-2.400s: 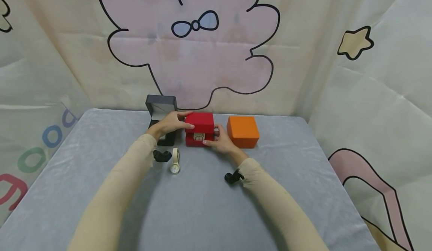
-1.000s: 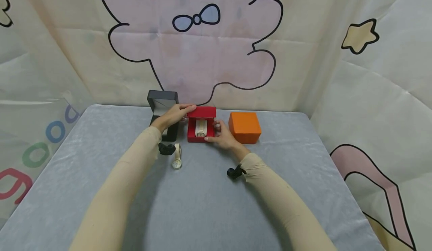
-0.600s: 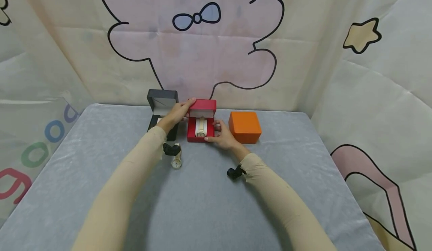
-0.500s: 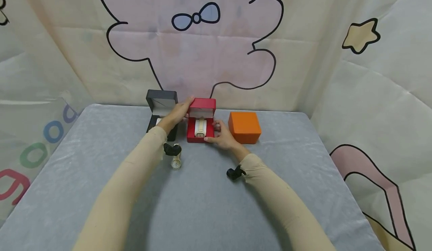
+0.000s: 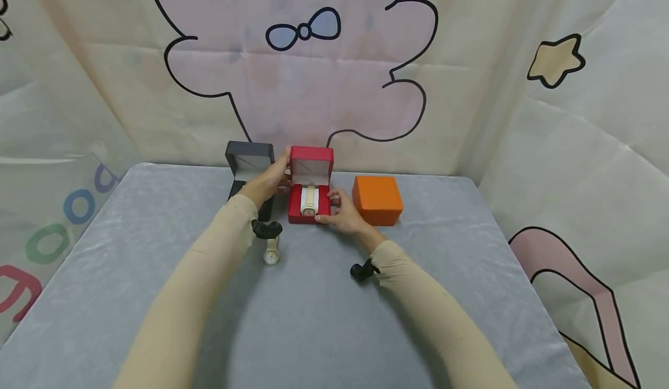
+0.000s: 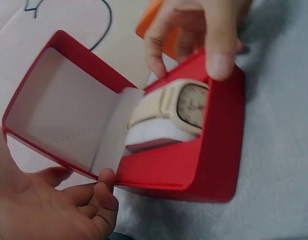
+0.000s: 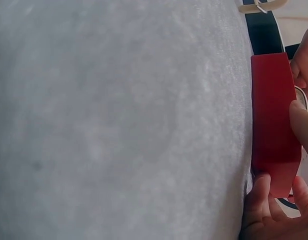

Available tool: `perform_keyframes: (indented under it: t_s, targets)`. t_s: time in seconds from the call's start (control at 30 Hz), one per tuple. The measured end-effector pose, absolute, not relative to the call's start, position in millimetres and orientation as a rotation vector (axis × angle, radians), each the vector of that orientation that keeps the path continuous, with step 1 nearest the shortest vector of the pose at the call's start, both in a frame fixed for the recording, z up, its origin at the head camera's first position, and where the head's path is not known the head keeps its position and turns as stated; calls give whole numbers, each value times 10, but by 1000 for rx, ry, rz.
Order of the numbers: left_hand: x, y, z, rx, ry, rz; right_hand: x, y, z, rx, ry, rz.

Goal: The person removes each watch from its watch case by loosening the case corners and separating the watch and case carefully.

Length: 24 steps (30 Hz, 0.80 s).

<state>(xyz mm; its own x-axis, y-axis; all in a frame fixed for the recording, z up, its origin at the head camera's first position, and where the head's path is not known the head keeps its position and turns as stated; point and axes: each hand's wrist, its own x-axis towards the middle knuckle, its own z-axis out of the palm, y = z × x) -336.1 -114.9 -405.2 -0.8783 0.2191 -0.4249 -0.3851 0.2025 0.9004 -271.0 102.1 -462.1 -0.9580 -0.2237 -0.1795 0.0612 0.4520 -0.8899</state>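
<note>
A red watch box [image 5: 309, 204] stands with its lid raised in the head view. Inside, a cream watch [image 6: 191, 104] is wrapped round a white cushion. My left hand [image 5: 265, 184] holds the lid [image 6: 64, 107] at its left side, thumb by the outer corner and curled fingers near the hinge. At the right side my right hand [image 5: 345, 213] grips the box base; its thumb lies over the front wall [image 7: 274, 110] in the right wrist view. Another cream watch [image 5: 271, 254] lies on the cloth below my left wrist, its strap partly hidden by the black wrist camera.
Left of the red box stands an open black watch box [image 5: 250, 159], partly covered by my left hand. A closed orange box [image 5: 377, 199] sits to the right. Grey-blue cloth [image 5: 308, 319] covers the table, with a printed curtain [image 5: 355, 104] behind it.
The red box's lid has swung up and back from nearly closed, uncovering the watch inside. My left hand has moved with the lid, while the right hand stays on the base.
</note>
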Motion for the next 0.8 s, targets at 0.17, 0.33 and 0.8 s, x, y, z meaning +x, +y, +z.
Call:
perform_keyframes:
  t_s: [0.17,0.33,0.8]
  targets:
    - [-3341,-1157,-4083,-216,1967,1774,-2679,1007,-4636,-156,2418,-1531]
    - [-3283,-1086,-4090,-252,1974,1757,-2627,1058,-4673,-113,2423,-1527]
    - [-3198,-1315,-3990,-120,2053,1653,-2699,1032,-4659,-151,2403,-1529]
